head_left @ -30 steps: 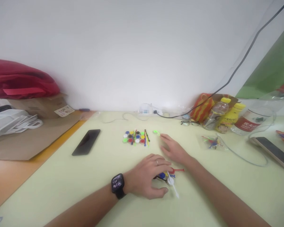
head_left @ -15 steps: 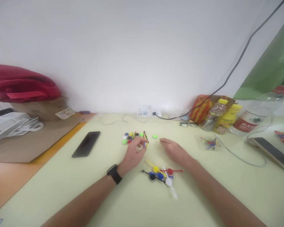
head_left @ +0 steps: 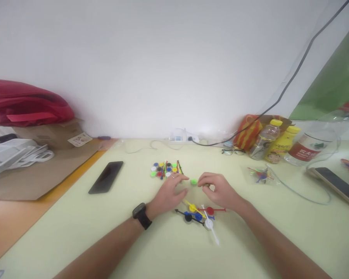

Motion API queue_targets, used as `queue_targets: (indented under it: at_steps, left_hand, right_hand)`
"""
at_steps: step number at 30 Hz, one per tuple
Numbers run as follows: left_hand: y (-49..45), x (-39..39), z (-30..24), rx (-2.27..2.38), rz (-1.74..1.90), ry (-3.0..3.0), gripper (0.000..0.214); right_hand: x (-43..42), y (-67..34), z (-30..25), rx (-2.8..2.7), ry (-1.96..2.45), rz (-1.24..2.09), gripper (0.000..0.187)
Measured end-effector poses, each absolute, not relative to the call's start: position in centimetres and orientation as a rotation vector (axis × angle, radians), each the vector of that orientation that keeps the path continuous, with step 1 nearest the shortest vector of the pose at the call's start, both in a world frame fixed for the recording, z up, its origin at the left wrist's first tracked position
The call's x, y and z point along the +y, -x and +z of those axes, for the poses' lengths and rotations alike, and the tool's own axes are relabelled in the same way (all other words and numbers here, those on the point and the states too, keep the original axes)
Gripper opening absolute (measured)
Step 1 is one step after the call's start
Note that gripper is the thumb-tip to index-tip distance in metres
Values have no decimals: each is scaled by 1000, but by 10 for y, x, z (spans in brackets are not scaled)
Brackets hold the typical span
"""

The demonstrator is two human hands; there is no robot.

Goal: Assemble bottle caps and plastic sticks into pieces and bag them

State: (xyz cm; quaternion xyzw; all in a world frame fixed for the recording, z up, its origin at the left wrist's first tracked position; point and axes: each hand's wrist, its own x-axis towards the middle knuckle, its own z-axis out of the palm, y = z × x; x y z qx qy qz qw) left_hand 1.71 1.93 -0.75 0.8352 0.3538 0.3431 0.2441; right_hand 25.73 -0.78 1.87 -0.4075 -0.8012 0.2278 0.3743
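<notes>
A small green disc (head_left: pixel 194 181) lies on the desk (head_left: pixel 151 252) between the two hands, nearer the far edge than the near one. The left hand (head_left: pixel 170 193) is spread, its forefinger pointing at the disc from just beside it and its thumb well apart from that finger; nothing can be seen in its grasp. The right hand (head_left: pixel 216 189) is half curled on the other side of the disc, thumb close to the bent fingers; whether it pinches something cannot be told. A dark watch (head_left: pixel 142 215) is on the left wrist.

Toward the near edge, five arrow spinners lie overlapping in a loose heap: yellow (head_left: pixel 192 208), red (head_left: pixel 210 211), blue (head_left: pixel 198 216), black (head_left: pixel 188 217) and white (head_left: pixel 209 224). Beyond the left hand, rows of coloured discs (head_left: pixel 153 174) are set out with loose arrows (head_left: pixel 179 167) among and beside them, partly hidden by the fingers.

A black phone (head_left: pixel 106 177) lies toward the left edge. Glasses (head_left: pixel 233 151) and a yellow bottle (head_left: pixel 281 146) are near the far right corner, with a clear packet (head_left: pixel 261 175) of coloured pieces closer in. Another phone (head_left: pixel 336 188) lies toward the right edge.
</notes>
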Motion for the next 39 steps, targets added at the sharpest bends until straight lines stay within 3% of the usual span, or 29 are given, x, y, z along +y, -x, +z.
queue_targets:
  at_steps: [7,15,19,23,39]
  left_hand:
    - [-19,16,-4,906,855,-2342,32]
    - [-19,17,-1,880,798,-2291,13]
    - [-21,21,-4,874,950,-2097,20]
    - [-22,22,-7,805,1106,-1881,27]
    - [-24,14,-2,858,1056,-1829,26]
  right_hand:
    - [-13,-248,24,-1775,951,992,27]
    - [-8,-251,27,-1391,899,1365,11]
    - [-8,-247,23,-1262,936,1405,24]
    - [-13,-233,19,-1310,928,1348,34]
    - [-17,-227,5,-1707,965,588,14]
